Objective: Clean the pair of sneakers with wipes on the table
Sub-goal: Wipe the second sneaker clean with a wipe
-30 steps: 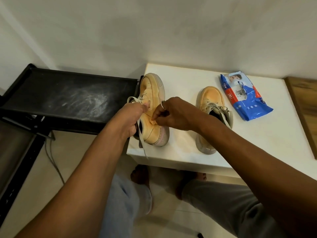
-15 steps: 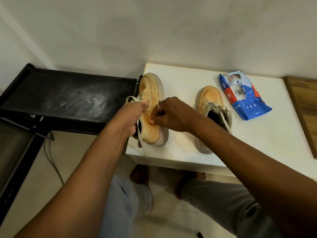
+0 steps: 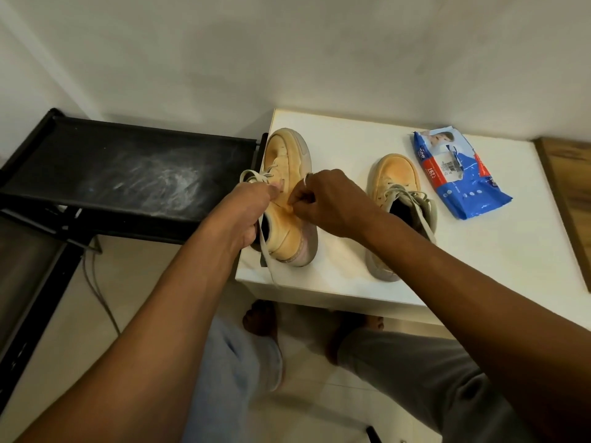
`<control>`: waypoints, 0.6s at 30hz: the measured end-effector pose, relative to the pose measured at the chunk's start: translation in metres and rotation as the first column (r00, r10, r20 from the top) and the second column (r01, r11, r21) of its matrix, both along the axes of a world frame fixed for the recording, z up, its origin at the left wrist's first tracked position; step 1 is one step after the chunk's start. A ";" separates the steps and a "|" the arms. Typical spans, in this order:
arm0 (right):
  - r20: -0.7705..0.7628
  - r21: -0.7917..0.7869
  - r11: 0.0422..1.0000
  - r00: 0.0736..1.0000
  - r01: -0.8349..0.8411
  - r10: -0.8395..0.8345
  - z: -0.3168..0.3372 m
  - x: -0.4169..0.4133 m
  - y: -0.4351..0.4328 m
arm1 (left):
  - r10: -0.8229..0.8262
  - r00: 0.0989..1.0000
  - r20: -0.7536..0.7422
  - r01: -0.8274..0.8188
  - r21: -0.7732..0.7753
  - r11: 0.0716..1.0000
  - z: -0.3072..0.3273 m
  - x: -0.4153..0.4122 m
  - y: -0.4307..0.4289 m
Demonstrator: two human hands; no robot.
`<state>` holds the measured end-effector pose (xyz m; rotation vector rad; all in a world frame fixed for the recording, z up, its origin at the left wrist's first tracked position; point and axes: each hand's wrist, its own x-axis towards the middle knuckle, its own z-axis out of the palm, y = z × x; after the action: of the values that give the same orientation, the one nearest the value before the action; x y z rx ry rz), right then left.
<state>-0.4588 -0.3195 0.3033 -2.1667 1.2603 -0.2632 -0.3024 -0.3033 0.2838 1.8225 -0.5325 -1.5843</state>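
Left hand (image 3: 244, 215) is curled round a lace (image 3: 251, 178). Right hand (image 3: 327, 204) is pinched onto the upper of the tilted sneaker (image 3: 284, 155), laid at the table's (image 3: 479, 254) left edge. Second sneaker (image 3: 395, 174) is stood beside it, to the right. Wipes pack (image 3: 460, 187) is laid farther back, untouched.

light: soft, even, moderately bright indoors | source: not seen; fall judged from above the table (image 3: 499, 257) | shadows: deep shade cast under the table's near edge | glare: mild sheen noted on the table's near-left corner | blur: trouser leg (image 3: 230, 378) below the table smeared | distortion: black rack (image 3: 128, 174) left of the table bowed by the wide-angle lens
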 end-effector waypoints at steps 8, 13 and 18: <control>-0.032 0.199 0.973 0.991 -0.119 0.128 0.013 -0.003 0.004 | 0.001 0.999 -0.044 0.000 0.019 1.000 0.004 0.005 0.006; 0.067 0.190 0.982 0.997 0.016 -0.030 0.016 -0.016 0.013 | 0.016 0.999 -0.045 -0.016 0.004 1.000 0.007 0.005 0.003; 0.030 0.176 0.977 0.991 0.124 -0.131 0.010 -0.016 0.030 | -0.055 0.993 0.102 0.056 -0.009 0.998 0.011 0.006 0.008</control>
<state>-0.4744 -0.2891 0.3132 -1.9273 1.3487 -0.2401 -0.2967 -0.2957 0.2952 1.9022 -0.6424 -1.5271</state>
